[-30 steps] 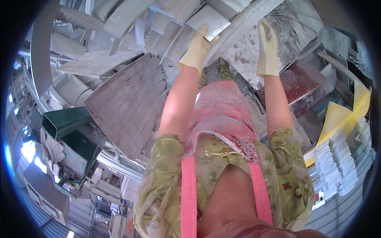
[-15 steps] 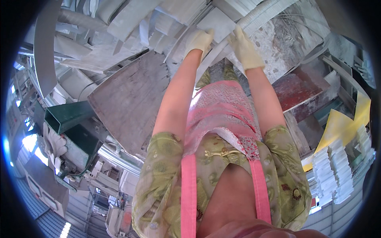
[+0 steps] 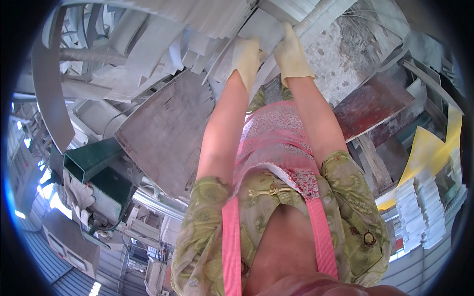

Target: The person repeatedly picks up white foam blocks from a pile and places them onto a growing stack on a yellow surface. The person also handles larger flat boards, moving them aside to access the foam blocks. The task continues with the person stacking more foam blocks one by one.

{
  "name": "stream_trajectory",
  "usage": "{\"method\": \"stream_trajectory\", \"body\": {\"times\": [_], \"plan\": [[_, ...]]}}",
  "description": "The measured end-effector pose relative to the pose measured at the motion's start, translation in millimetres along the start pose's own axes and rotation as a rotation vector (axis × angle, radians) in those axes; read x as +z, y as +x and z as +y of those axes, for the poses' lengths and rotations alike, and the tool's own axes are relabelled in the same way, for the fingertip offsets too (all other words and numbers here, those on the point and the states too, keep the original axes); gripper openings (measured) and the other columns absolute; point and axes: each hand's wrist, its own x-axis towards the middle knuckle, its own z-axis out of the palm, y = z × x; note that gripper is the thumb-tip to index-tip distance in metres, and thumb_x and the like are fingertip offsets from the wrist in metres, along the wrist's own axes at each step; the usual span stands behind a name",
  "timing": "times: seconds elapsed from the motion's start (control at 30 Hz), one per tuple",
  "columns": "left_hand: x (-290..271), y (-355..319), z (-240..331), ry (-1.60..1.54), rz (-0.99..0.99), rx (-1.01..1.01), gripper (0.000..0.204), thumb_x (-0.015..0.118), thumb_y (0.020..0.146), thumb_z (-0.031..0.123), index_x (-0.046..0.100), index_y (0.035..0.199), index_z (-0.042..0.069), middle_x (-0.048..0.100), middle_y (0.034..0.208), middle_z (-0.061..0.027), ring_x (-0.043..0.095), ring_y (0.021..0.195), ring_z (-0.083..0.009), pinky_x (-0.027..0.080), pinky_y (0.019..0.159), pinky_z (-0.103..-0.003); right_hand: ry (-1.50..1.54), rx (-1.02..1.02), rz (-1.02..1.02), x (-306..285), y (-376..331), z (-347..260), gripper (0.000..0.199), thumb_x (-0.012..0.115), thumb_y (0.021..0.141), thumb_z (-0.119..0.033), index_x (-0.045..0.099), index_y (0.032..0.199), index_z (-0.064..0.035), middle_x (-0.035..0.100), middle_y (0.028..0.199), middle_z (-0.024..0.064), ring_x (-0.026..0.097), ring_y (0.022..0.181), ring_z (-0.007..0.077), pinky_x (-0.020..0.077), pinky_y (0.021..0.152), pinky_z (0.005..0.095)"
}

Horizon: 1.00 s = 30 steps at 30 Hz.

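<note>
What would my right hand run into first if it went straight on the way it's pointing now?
Probably the flat grey panel; your right hand appears right at its edge, though depth is unclear.

I count two cream-gloved hands at the top centre of the frame, one left hand (image 3: 245,58) and one right hand (image 3: 292,55), with one pale panel (image 3: 266,25) up there too. Lower down I see two pink straps (image 3: 231,246) and two green sleeves (image 3: 203,209), plus one weathered board (image 3: 165,130) left of centre and one square green tube (image 3: 101,155) at the left. The upper right has one spotted slab (image 3: 353,52), while the pale strips (image 3: 153,47) crowding the upper left overlap too much for me to number.
</note>
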Motion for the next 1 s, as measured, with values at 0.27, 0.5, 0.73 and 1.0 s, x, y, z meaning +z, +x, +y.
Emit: {"method": "stream_trajectory", "body": {"times": [0.27,0.5,0.73,1.0], "plan": [[-39.4,-38.2,70.4,0.02,0.155,-0.392,0.034,0.052,0.1,0.021,0.065,0.112,-0.008,0.073,0.095,-0.0186,0.072,0.078,-0.0231,0.058,0.068,-0.03,-0.083,0.045,-0.218,-3.6,7.3,-14.2,0.07,0.041,0.084,0.012,0.044,0.15,-0.012,0.041,0.144,0.0356,0.044,0.135,0.0492,0.041,0.112,0.0443],[-13.9,-139.7,77.6,-0.649,0.39,-0.531,0.037,0.05,0.103,0.024,0.062,0.124,-0.004,0.073,0.107,-0.0166,0.072,0.088,-0.0204,0.057,0.079,-0.031,-0.128,-0.019,-0.306,-15.6,7.5,0.7,0.062,0.038,0.092,0.009,0.039,0.151,-0.01,0.037,0.15,0.0315,0.049,0.132,0.0453,0.0426,0.111,0.0423],[-15.1,-152.5,80.4,-0.732,0.273,-0.569,0.035,0.051,0.105,0.025,0.06,0.126,-0.002,0.072,0.114,-0.0178,0.071,0.098,-0.0231,0.057,0.087,-0.035,0.291,0.178,-0.364,-19.2,11.9,49.4,0.059,0.046,0.097,0.0,0.028,0.153,-0.0025,0.039,0.15,0.0296,0.042,0.14,0.038,0.0422,0.111,0.0405],[-23.4,-179.3,79.0,-0.806,0.32,-0.664,0.035,0.053,0.105,0.022,0.058,0.126,-0.005,0.071,0.111,-0.0196,0.071,0.098,-0.0246,0.057,0.088,-0.034,-0.176,-0.114,-0.093,4.5,-8.5,20.4,0.053,0.041,0.101,-0.012,0.031,0.153,-0.005,0.037,0.155,0.0268,0.042,0.141,0.0416,0.0376,0.115,0.0419]]}}
